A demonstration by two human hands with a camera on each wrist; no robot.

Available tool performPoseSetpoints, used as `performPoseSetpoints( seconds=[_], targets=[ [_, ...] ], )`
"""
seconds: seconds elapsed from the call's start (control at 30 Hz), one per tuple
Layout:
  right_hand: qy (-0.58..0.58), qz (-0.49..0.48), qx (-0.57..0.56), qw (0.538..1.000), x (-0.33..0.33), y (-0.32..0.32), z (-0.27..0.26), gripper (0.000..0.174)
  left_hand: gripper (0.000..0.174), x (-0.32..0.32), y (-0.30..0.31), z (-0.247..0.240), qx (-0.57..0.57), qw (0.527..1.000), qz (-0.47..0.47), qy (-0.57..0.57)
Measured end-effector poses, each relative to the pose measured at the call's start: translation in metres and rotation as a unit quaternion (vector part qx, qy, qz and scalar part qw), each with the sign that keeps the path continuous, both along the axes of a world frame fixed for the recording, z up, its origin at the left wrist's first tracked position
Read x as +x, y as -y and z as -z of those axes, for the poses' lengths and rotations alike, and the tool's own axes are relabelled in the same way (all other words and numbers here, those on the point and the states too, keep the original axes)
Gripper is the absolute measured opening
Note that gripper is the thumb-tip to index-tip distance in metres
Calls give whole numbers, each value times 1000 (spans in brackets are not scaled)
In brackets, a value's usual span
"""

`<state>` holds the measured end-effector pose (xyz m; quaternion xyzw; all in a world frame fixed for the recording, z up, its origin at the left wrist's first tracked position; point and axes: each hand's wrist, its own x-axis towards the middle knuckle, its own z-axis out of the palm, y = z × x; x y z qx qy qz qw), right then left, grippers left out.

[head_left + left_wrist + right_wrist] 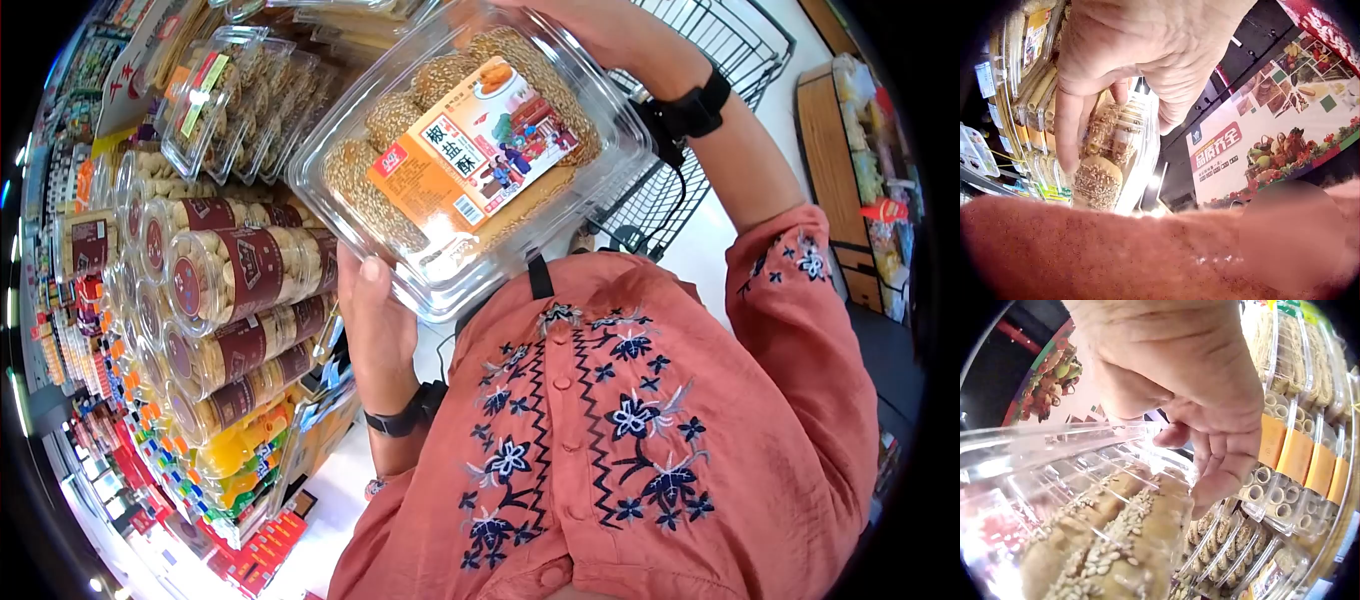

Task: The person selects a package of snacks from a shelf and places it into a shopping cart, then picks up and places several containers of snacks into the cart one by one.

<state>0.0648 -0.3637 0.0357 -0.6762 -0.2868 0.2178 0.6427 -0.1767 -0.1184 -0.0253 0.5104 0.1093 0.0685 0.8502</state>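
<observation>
A clear plastic box [470,145] of sesame-covered pastries, with an orange and white label, is held up tilted before the chest. My left hand [380,325] grips its lower left side, thumb at the edge. At the upper right edge, my right hand [585,30] holds the box, its fingers mostly hidden in the head view. The left wrist view shows fingers of the left hand [1135,56] around the box [1099,178]. In the right wrist view the right hand [1179,375] has curled fingers on the edge of the box [1116,544].
Stacked round tubs [245,275] and packed snack boxes [235,115] fill a display on the left. A black wire cart [660,200] stands behind the box at the upper right. Wooden shelving [835,180] is at the far right.
</observation>
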Motion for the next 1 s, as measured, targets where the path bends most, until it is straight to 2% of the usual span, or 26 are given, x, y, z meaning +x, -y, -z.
performPoseSetpoints(
  seconds=[0.03,0.07,0.1,0.13,0.27,0.43,0.53,0.67,0.73,0.83,0.9,0.93,0.97,1.0],
  targets=[
    [-17,3,-5,1000,0,0,-2,27,63,0,1,0,9,1000,13,12],
    [-33,0,-9,999,3,-2,-7,27,72,0,2,-5,5,999,34,0],
    [-50,-3,-13,999,6,-4,-11,27,74,1,4,-7,4,999,37,0],
    [-43,-4,8,999,7,-7,-10,29,75,1,6,-7,4,999,40,0],
    [-11,13,-50,999,-1,-10,-24,31,81,0,-1,-2,9,996,88,-5],
    [51,-31,-70,996,14,-8,-27,33,84,-1,2,-6,-18,996,90,-22],
    [46,-47,-41,997,14,-7,-23,34,85,-2,3,-6,-33,995,95,-28],
    [68,-30,-47,996,13,-12,-26,35,85,-3,3,-8,-24,995,88,-27],
    [62,-23,-42,997,11,-14,-21,35,84,-5,0,-5,-22,995,89,-28],
    [54,-11,-133,990,-1,-13,-37,36,78,-6,0,-4,-25,996,89,-16],
    [57,-50,-81,994,21,-11,-10,38,72,-4,-2,0,-40,995,91,-14],
    [84,-52,-66,993,27,-19,12,46,69,-4,-5,5,-52,994,94,-21],
    [119,6,-94,988,10,-17,6,50,65,-4,-7,8,-64,993,96,-29],
    [93,-23,-123,988,7,-11,8,41,56,-4,-6,8,-62,995,79,-29]
  ],
)
